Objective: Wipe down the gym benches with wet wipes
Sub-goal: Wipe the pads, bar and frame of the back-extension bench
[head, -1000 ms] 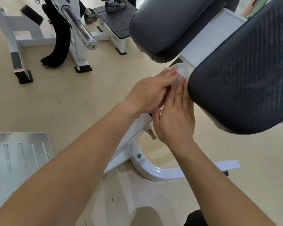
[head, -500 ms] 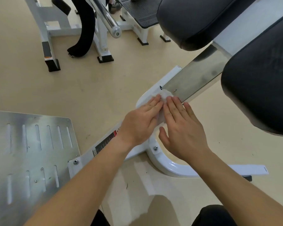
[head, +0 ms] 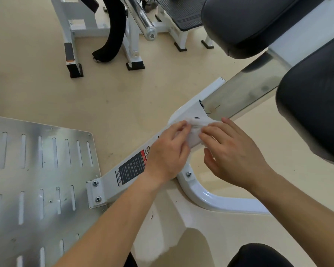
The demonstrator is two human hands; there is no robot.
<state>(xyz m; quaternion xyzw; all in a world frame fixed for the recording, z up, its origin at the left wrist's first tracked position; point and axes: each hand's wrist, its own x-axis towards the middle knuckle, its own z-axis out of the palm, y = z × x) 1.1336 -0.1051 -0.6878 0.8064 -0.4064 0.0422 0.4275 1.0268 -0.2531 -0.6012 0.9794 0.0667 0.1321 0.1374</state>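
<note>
Left hand (head: 168, 151) and right hand (head: 233, 153) are bare, trousers (head: 258, 255) black.

Wipe (head: 196, 125) farther down the bench frame (head: 189, 110)
</note>
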